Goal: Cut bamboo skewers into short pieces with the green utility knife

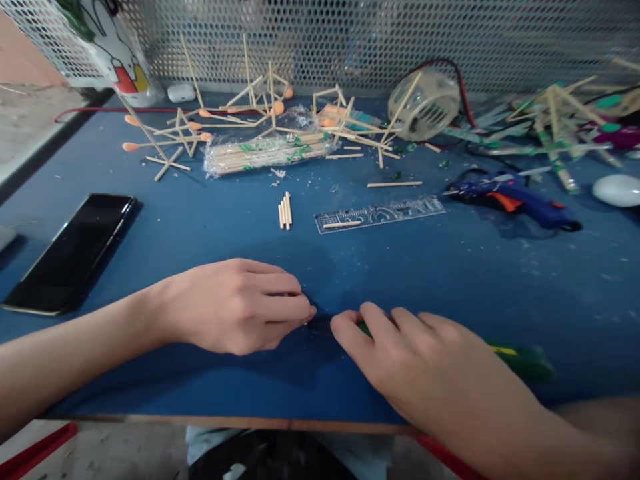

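My left hand (245, 307) rests low over the blue table, its thumb and fingers pinched together. Whatever is between those fingertips is hidden or too small to name. Just to the right, my right hand (425, 353) is wrapped round a green utility knife (523, 361) with a yellow stripe; the blade end is covered by the fingers. Beyond my hands lie several short cut wooden sticks (285, 212) side by side. A clear plastic ruler (390, 212) has one short stick (341, 225) on it, and a longer stick (395, 184) lies behind it.
A phone (73, 253) lies at the left. Toward the back are a plastic-wrapped pack of sticks (270, 153) and glued stick frames (180, 140). A blue glue gun (525, 200) and a white bulb-shaped object (617, 191) lie right. A perforated metal panel (325, 40) bounds the back.
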`<state>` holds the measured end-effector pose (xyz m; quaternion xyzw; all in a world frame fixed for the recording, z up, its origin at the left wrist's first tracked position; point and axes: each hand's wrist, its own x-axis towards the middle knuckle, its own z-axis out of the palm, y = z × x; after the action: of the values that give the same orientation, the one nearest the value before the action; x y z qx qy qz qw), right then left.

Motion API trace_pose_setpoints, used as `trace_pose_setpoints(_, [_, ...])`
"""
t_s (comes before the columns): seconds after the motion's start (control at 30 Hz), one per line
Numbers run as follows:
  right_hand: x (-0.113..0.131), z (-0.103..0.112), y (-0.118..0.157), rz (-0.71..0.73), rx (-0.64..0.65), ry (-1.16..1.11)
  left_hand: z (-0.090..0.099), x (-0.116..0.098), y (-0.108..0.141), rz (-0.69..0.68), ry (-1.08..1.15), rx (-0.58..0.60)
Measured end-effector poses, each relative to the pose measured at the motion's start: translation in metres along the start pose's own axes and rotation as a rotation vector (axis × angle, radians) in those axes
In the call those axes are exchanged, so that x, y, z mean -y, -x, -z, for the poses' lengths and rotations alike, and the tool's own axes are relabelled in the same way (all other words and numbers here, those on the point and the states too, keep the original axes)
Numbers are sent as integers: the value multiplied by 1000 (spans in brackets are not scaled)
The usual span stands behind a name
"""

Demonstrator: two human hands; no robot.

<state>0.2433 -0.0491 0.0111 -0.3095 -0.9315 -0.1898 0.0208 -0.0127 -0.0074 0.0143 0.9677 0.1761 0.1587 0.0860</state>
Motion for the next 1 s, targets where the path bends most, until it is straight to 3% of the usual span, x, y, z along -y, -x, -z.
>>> trace_pose_setpoints(0.1, [-12, -4, -4, 97, 49, -85, 3, 3, -2, -162, -103, 58])
trace_pose_setpoints(0.23, [-44, -8, -16, 381, 10, -153, 4, 5, -2, -183, -148, 45])
trace_pose_setpoints(0.33, [-57, -9, -19, 401, 4, -133, 4, 3, -2, -182, -160, 39])
trace_pose_setpoints(0.57, [-59, -20, -19, 498, 56, -197, -1, 4, -1, -74, -139, 52])
trace_pose_setpoints(0.7, [-69, -29, -25, 546, 65, -203, -5, 12, 1, -112, -59, 6])
trace_pose_setpoints(0.9, [-70, -35, -30, 516, -125, -127, -3, 17, 1, -81, -95, 16])
trace_pose_setpoints(1.0, [-67, -37, -31, 483, -157, -129, -1, 18, 2, -71, -64, 41])
